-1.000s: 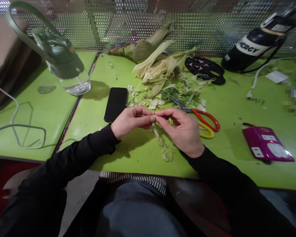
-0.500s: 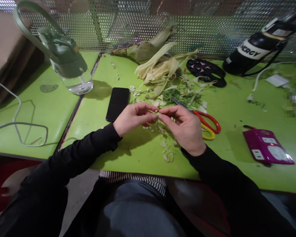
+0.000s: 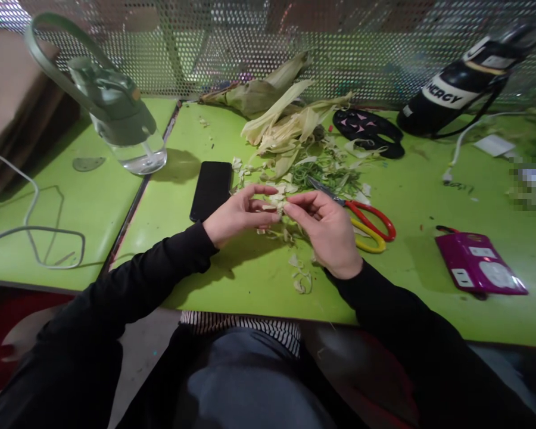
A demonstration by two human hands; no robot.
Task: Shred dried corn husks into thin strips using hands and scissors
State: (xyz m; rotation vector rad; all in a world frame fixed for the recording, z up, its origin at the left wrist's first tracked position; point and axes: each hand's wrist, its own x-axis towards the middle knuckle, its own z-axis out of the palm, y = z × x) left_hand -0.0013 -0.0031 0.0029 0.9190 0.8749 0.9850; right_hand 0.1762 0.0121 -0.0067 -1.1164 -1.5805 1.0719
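My right hand [image 3: 330,229] pinches a small pale piece of corn husk [image 3: 279,201] between thumb and fingertips. Facing it, my left hand [image 3: 245,214] has thumb and fingers apart around the other side of that piece; whether it touches is unclear. Just beyond lie a heap of dried corn husks [image 3: 290,128] and green shredded strips [image 3: 335,177]. Scissors [image 3: 375,217] with one red and one yellow handle rest beside my right hand, blades toward the scraps. Curled pale trimmings [image 3: 301,280] lie below my hands.
A black phone [image 3: 211,190] lies left of the husks. Farther left stands a green water bottle [image 3: 129,125]. At right are a black bottle [image 3: 451,89], a black palette-shaped item [image 3: 368,132], a white cable [image 3: 458,149] and a purple pouch-like item [image 3: 480,262]. A perforated screen [image 3: 339,53] borders the back.
My left thumb and fingers have spread from their pinch, while my right hand keeps its pinch. More of the pale husk piece shows between them. The view has shifted slightly.
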